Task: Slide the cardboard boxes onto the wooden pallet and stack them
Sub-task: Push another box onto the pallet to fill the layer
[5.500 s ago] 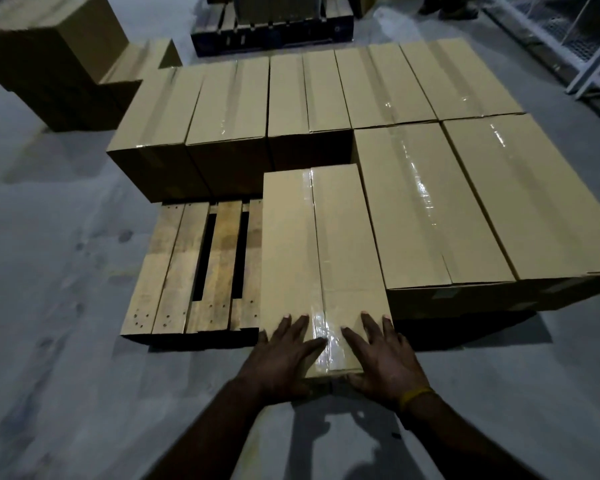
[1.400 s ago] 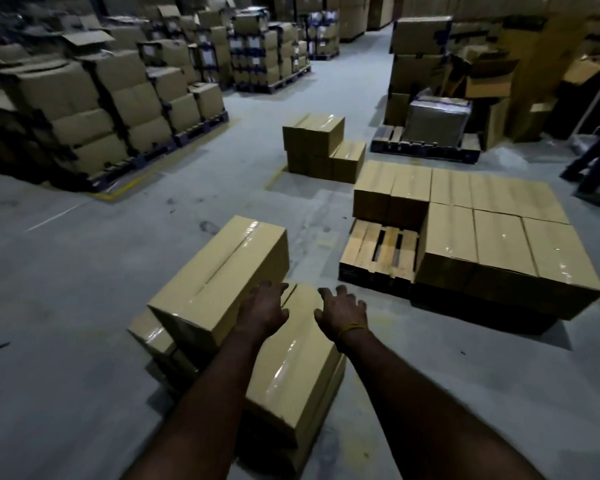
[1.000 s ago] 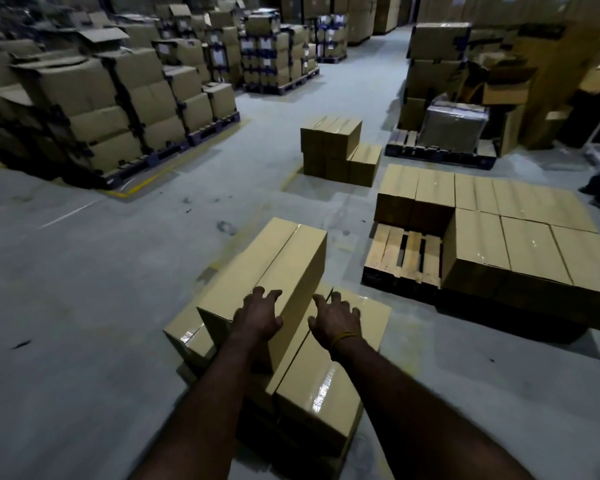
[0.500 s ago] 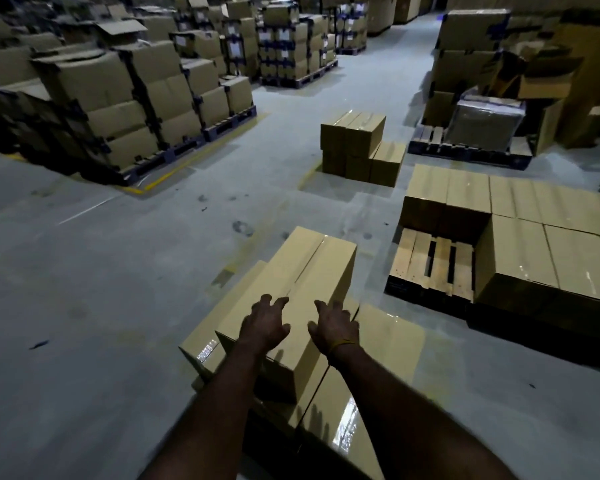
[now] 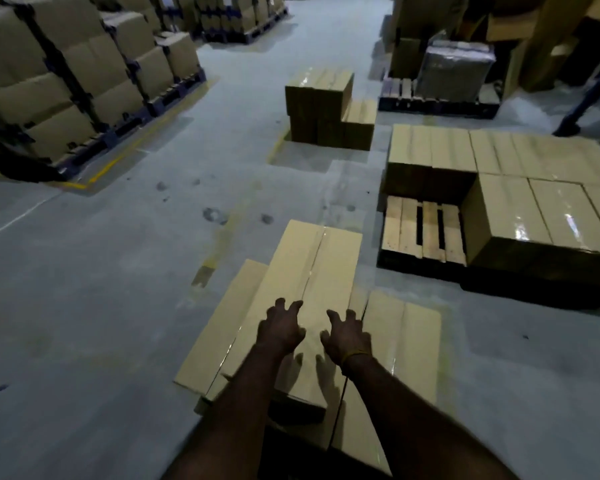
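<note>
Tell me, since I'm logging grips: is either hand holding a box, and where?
Nothing is gripped: left hand and right hand hover, fingers spread, over the top box.

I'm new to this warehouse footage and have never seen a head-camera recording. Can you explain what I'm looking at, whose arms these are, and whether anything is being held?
There is no machine: a person wears a wide-angle camera on the head, so you look down along their own arms. The left hand and right hand reach forward with spread fingers over the top cardboard box. Their shadows fall on its top, so they seem to hover, and neither grips anything. That box lies on other boxes on the concrete floor. To the right is the wooden pallet, mostly covered by one layer of boxes on the pallet, with one bare corner of slats. That gap looks like the likely spot for the next box. Further back are more stacks of cartons.
</note>
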Tool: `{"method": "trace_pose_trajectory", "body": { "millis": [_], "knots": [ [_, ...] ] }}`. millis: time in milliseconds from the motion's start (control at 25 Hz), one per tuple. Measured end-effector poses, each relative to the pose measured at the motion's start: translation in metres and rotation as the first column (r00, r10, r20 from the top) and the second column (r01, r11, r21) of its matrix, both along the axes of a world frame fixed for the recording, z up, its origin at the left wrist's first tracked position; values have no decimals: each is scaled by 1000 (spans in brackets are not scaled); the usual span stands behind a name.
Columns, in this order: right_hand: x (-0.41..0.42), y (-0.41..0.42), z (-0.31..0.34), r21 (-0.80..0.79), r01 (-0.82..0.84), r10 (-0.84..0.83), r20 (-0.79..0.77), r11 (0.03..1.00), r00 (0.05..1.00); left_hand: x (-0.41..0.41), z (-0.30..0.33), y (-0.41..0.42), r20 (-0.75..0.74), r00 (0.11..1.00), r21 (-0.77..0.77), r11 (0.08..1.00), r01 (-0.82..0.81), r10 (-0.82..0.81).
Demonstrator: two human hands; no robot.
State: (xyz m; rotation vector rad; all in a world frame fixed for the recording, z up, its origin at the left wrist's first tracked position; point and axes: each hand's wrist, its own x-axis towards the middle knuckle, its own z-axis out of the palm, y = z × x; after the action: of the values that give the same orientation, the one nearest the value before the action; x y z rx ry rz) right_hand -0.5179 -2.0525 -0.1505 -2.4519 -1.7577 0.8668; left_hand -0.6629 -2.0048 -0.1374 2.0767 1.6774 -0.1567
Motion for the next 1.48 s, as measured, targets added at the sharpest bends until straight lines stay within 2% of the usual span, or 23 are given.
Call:
{"method": "trace_pose_trajectory", "body": {
  "millis": [200, 360, 520, 640, 800, 1080, 1280, 1480],
  "knots": [
    [-14, 37, -20, -1, 129, -129, 25, 992, 991, -8, -33, 52, -20, 996, -5, 996, 92, -92],
    [-20, 54, -45, -41, 180, -178, 49, 983, 983, -21, -66, 80, -65, 986, -123, 982, 144, -152],
    [-26, 53, -63, -94, 240, -240, 9, 966, 971, -31, -83, 85, -77, 992, -176, 981, 86, -101],
    [-31, 48, -72, -120, 303, -314, -80, 945, 946, -35, -85, 91, -39, 997, -213, 975, 62, -72],
    [-37, 39, -71, -39, 383, -384, -141, 923, 912, -44, -80, 87, 15, 997, -115, 990, 78, -77],
    [-18, 18, -33, 120, 432, -423, -94, 894, 901, -20, -34, 59, 38, 989, 132, 982, 135, -141],
    [29, -15, 8, 176, 430, -426, -62, 885, 902, 27, 5, 24, 67, 987, 174, 976, 131, -144],
    [125, -87, 46, 252, 423, -430, -28, 871, 902, 122, 44, -48, 92, 981, 217, 965, 145, -168]
  ]
}}
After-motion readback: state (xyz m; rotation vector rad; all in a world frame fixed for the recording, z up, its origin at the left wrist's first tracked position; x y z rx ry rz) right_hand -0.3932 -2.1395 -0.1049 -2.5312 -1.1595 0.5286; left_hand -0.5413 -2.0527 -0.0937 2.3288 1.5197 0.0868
